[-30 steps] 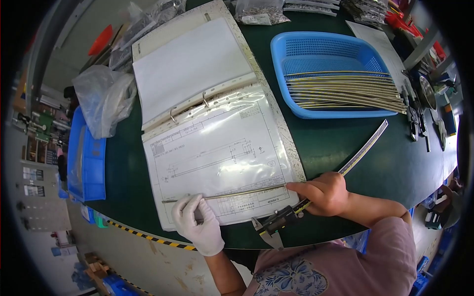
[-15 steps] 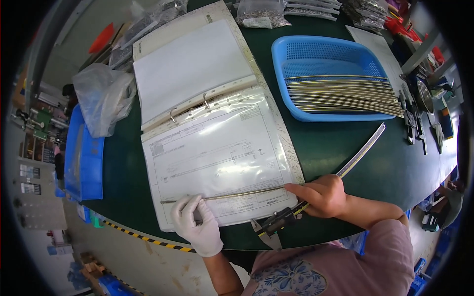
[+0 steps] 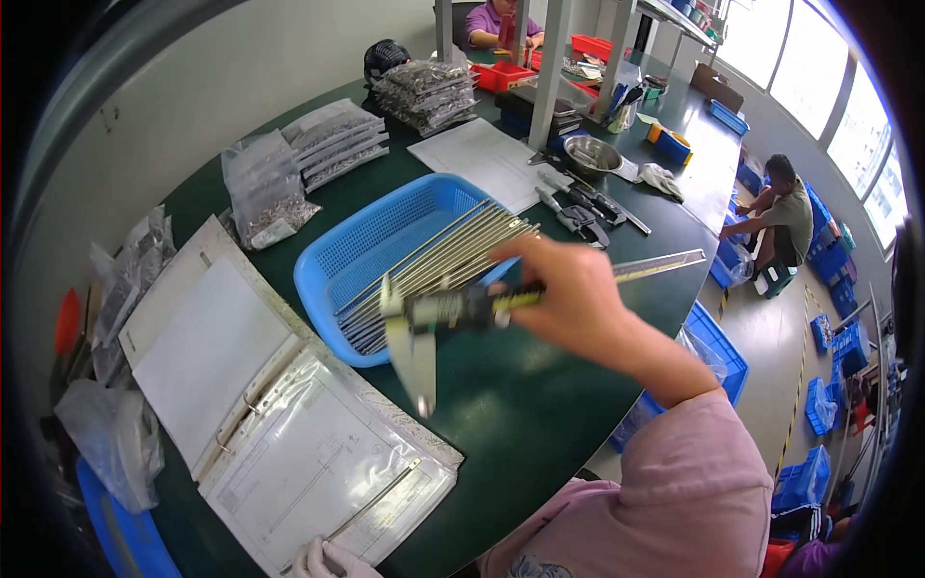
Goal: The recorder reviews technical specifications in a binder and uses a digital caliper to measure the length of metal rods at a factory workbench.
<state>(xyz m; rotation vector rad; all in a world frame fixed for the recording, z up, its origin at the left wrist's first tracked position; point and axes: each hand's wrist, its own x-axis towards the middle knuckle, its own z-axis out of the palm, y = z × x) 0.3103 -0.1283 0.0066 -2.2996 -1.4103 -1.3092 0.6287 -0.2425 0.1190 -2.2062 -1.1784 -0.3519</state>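
My right hand (image 3: 578,294) grips a digital caliper (image 3: 448,310), raised above the green table beside the blue basket. The caliper's jaws point left and its long scale sticks out to the right behind my hand. My right index finger and thumb are near the ends of several thin metal rods (image 3: 434,260) in the blue plastic basket (image 3: 323,255); I cannot tell whether they touch. At the lower edge my left hand (image 3: 332,561), in a white glove and partly cut off, holds one end of a single metal rod (image 3: 376,499) over the binder's drawing page (image 3: 308,462).
The open ring binder (image 3: 217,332) lies at left. Bags of small parts (image 3: 270,197) stand behind the basket. More calipers (image 3: 578,212), a metal bowl (image 3: 593,154) and a white board (image 3: 477,159) lie to the right. A co-worker (image 3: 496,24) sits at the far end; another person (image 3: 779,217) sits at right.
The view has swung right. My right hand has let go of the single rod's end and lifted the caliper toward the basket. The left hand stays at the rod's other end.
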